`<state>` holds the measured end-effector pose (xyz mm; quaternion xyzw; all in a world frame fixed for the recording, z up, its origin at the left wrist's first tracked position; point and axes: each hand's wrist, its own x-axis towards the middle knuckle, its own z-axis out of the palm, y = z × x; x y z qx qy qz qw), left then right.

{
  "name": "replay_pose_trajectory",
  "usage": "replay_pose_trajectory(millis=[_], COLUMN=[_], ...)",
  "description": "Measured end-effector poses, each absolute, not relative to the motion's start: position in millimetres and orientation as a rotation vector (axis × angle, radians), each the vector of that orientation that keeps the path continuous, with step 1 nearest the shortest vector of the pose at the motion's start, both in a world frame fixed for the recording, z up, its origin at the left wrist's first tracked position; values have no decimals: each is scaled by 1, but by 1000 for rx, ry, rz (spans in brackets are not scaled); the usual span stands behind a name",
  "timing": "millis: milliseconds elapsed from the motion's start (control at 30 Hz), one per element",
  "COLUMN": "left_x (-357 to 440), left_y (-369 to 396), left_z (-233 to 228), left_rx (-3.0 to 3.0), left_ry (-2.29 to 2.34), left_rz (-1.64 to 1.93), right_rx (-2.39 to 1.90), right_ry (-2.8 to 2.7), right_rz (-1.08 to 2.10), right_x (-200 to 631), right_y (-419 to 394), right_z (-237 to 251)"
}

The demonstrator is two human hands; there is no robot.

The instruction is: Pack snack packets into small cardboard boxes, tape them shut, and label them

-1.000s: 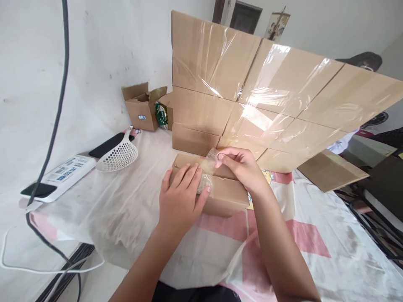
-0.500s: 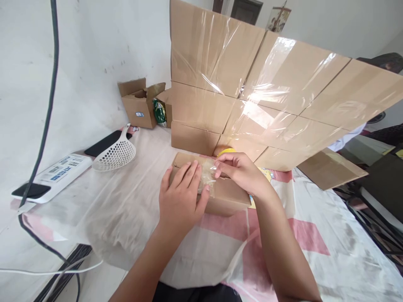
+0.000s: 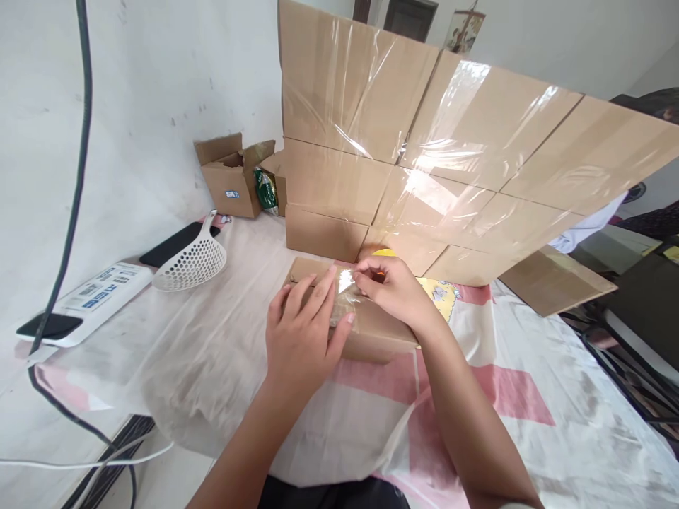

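A small cardboard box (image 3: 382, 331) lies on the cloth in front of me. Clear packing tape (image 3: 346, 283) runs over its top and catches the light. My left hand (image 3: 301, 325) rests on the left part of the lid, fingers stretched out beside the tape and thumb near the front edge. My right hand (image 3: 391, 291) is closed in a pinch at the tape's right side, thumb against forefinger. The fingertips partly hide how much of the tape they grip. Behind the right hand, part of a yellow round thing (image 3: 382, 252) shows.
A tall plastic-wrapped stack of cardboard boxes (image 3: 339, 177) stands right behind the small box. At left lie a white perforated scoop (image 3: 194, 263), a white box with blue print (image 3: 106, 290) and a dark flat object (image 3: 172, 242). An open carton (image 3: 230, 187) stands by the wall; cables hang left.
My right hand has shifted slightly left, its fingers still pinched at the tape. The tape under it now shows a bright glare. My left hand stays on the box, its fingers slightly more bent.
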<state>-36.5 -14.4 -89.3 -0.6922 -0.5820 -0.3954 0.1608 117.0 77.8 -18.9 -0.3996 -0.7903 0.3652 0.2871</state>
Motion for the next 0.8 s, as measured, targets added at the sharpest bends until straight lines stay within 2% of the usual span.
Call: replay_pose_trajectory(millis=[433,667,800], left_x=[-36,-36,-36], left_y=[-13,-14,-15], left_z=[-96,-91,-91], left_rx=[-1920,-1970,-1968], left_ry=[-1684,-1727,-1775], left_rz=[-1125,-1085,-1154], right_rx=[-933,-776,-711], right_ry=[-2077,-2058,-1845], right_rz=[976,852,862], right_x=[117,119,122], right_y=[75,69,69], right_z=[-17,-17,-18])
